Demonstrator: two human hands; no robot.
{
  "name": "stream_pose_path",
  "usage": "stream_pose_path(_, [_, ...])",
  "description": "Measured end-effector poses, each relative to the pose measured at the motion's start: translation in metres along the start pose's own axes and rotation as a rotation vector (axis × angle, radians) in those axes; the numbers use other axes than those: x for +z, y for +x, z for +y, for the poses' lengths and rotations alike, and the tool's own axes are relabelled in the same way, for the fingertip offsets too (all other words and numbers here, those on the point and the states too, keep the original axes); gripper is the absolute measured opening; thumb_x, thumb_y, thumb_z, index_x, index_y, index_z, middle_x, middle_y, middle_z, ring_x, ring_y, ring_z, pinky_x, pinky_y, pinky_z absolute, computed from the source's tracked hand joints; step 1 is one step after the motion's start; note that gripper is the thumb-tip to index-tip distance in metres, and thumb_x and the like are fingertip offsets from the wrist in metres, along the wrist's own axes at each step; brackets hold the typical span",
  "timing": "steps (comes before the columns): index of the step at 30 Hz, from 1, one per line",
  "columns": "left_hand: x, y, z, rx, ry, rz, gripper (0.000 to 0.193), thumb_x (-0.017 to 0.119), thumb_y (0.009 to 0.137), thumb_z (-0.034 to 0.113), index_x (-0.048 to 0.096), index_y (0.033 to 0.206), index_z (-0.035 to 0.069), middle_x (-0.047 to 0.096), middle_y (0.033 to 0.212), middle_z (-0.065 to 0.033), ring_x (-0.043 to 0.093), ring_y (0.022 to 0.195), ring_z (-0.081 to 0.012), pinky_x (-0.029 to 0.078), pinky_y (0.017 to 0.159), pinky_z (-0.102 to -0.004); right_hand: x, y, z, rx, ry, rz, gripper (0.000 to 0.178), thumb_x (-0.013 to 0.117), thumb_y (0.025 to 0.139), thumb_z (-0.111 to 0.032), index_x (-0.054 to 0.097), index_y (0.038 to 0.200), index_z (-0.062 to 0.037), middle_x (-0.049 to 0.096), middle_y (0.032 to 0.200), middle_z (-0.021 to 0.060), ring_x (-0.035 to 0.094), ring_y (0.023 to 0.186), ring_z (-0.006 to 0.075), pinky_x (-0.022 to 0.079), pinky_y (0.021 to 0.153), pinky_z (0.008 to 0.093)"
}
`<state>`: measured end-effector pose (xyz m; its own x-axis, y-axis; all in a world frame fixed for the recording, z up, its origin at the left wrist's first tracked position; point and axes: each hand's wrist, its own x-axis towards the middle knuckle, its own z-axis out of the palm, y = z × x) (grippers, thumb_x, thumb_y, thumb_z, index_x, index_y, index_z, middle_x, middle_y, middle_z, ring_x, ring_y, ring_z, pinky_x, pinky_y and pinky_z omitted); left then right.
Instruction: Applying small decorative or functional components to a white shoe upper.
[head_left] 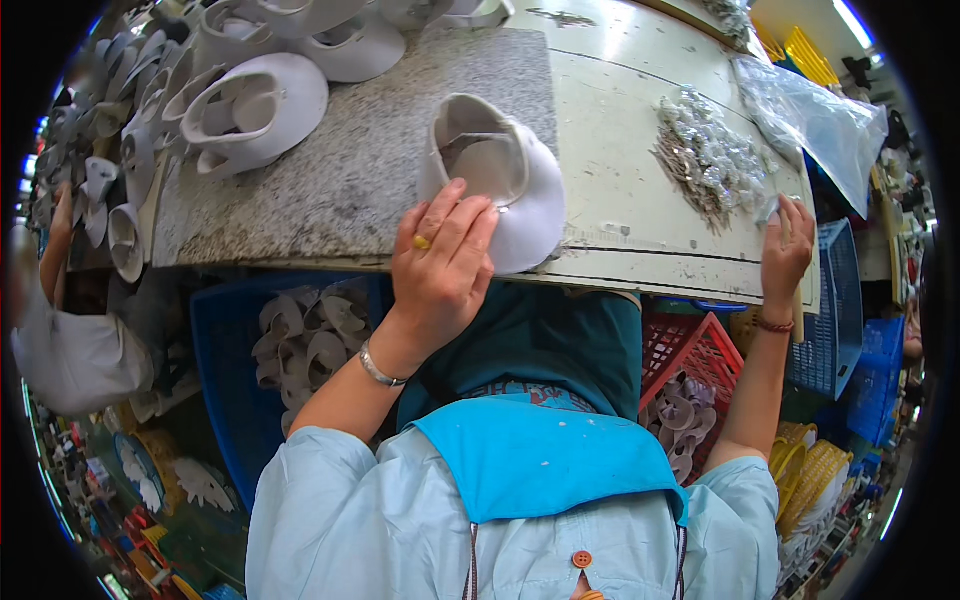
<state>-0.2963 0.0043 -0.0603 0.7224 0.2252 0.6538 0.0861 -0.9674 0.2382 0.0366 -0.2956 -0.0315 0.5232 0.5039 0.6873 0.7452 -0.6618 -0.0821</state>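
Observation:
A white visor-shaped piece (535, 190), with a rounded brim and a raised looped band, lies at the front of a speckled grey slab (370, 150). My left hand (445, 250), a yellow ring on one finger, presses its closed fingers on the band's near edge. A tiny shiny dot shows on the brim beside the fingertips. At the table's right edge, my right hand (788, 250) is closed round what looks like a wooden-handled tool (797, 318); the handle's end shows below the wrist, and its kind is unclear. Near that hand sits a heap of small clear, glittering pieces (710, 150).
More white pieces (255, 110) crowd the slab's back left. Under the table stand a blue crate (235, 370) and a red basket (700, 350), both holding white pieces. A clear plastic bag (815, 120) hangs at the right corner. Another person's arm (58, 240) is at far left.

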Motion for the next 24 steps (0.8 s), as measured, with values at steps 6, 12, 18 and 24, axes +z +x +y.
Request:
stream_pose_path(6, [-0.003, -0.004, -0.002, -0.014, 0.073, -0.001, 0.030, 0.053, 0.082, 0.002, 0.066, 0.109, 0.000, 0.064, 0.116, -0.0123, 0.056, 0.119, -0.0325, 0.039, 0.101, -0.0434, 0.012, -0.044, 0.089, 0.200, -0.346, -0.330, 0.035, 0.057, 0.088, -0.019, 0.058, 0.119, -0.0042, 0.059, 0.113, 0.0186, 0.057, 0.105, 0.0365, 0.045, 0.092, 0.0459])
stream_pose_path(12, [0.002, -0.002, -0.007, 0.013, 0.065, 0.018, 0.031, 0.056, 0.082, 0.006, 0.065, 0.111, 0.001, 0.063, 0.118, -0.0105, 0.055, 0.121, -0.0300, 0.039, 0.100, -0.0431, -0.008, -0.032, 0.088, 0.387, -0.109, -0.339, 0.029, 0.053, 0.093, -0.024, 0.061, 0.111, -0.0021, 0.062, 0.103, 0.0201, 0.060, 0.097, 0.0379, 0.047, 0.085, 0.0440])
stream_pose_path(18, [0.002, 0.001, -0.003, 0.001, 0.038, 0.016, 0.029, 0.053, 0.083, 0.004, 0.067, 0.108, 0.000, 0.064, 0.115, -0.0121, 0.057, 0.118, -0.0321, 0.040, 0.099, -0.0430, -0.023, -0.015, 0.018, 0.598, 0.563, -0.322, 0.031, 0.047, 0.102, -0.030, 0.061, 0.104, -0.0020, 0.049, 0.065, 0.0004, 0.046, 0.058, 0.0071, 0.040, 0.053, 0.0252])
stream_pose_path(24, [0.006, -0.002, -0.005, -0.005, 0.049, 0.037, 0.030, 0.055, 0.081, 0.004, 0.067, 0.108, 0.001, 0.065, 0.114, -0.0109, 0.058, 0.117, -0.0308, 0.040, 0.098, -0.0423, -0.030, -0.016, -0.154, 0.212, 0.872, -0.578, 0.024, 0.049, 0.101, -0.024, 0.060, 0.101, -0.0015, 0.052, 0.068, 0.0036, 0.051, 0.059, 0.0127, 0.039, 0.054, 0.0280])
